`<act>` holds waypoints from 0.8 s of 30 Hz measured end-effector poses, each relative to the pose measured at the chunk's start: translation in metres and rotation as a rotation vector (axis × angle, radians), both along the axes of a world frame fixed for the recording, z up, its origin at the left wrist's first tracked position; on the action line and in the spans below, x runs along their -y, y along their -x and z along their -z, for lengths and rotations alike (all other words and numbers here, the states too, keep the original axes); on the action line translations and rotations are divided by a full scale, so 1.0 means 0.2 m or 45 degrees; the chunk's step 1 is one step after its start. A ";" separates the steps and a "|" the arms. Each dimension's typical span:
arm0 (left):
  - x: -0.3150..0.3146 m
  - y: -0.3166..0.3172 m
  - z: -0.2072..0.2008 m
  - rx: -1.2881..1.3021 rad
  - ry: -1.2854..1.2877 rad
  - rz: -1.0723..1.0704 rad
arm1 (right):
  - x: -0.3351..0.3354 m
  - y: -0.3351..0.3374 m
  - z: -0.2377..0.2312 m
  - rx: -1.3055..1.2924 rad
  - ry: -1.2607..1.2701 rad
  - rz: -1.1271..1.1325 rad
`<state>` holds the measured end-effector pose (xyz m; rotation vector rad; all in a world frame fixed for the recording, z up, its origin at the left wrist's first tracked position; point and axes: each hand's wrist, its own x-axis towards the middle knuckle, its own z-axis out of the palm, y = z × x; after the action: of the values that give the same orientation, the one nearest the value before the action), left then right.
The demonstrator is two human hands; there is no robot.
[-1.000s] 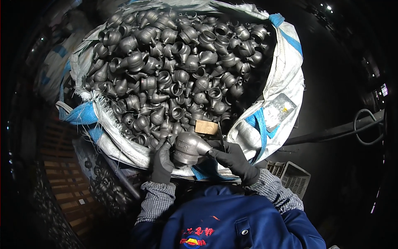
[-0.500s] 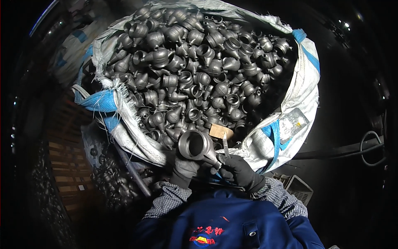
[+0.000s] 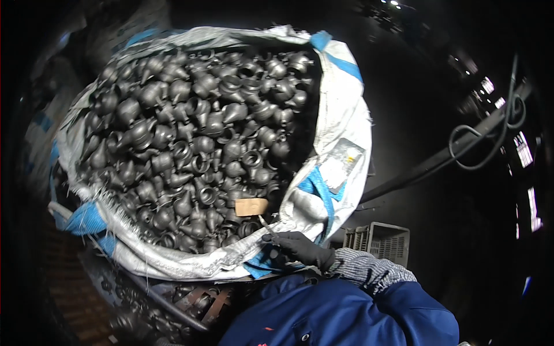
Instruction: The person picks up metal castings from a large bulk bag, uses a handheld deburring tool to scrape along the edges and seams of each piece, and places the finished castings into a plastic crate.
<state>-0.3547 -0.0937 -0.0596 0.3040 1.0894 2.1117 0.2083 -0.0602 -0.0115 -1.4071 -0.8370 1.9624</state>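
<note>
My right hand (image 3: 300,249), in a dark glove, is at the near rim of a large white woven sack (image 3: 344,109). Its fingers are closed round a thin knife (image 3: 266,224), whose pale blade points up and to the left; the handle is hidden in the glove. Just beyond the tip, a tan piece of cardboard (image 3: 251,207) rests on a heap of dark grey metal fittings (image 3: 203,145), round and hollow with narrow necks, which fills the sack. My left hand is out of sight.
Blue straps (image 3: 86,218) hang from the sack's rim. To the right stands a grey plastic crate (image 3: 389,242), with a long dark bar (image 3: 415,167) and a looped cable (image 3: 485,158) beyond. More small dark parts (image 3: 130,317) lie at the lower left.
The view has swung to the right, so the sack sits further left and lower. The metal fitting both hands held has gone from view, as has my left hand. My right hand keeps the knife.
</note>
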 end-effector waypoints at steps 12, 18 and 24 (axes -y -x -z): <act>0.20 0.37 0.13 -0.318 0.435 -0.429 | 0.01 -0.10 0.06 0.113 -0.036 0.221; -0.43 -0.44 -0.16 -0.958 -0.160 0.146 | -0.02 0.07 0.12 -0.091 0.055 0.187; -1.09 -1.18 0.17 -0.186 0.524 0.778 | -0.08 0.11 0.08 -0.177 0.196 0.228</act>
<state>-0.1185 0.1244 -0.0939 0.5185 1.2864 1.3137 0.1864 -0.0443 -0.0276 -1.3614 -0.4884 1.9928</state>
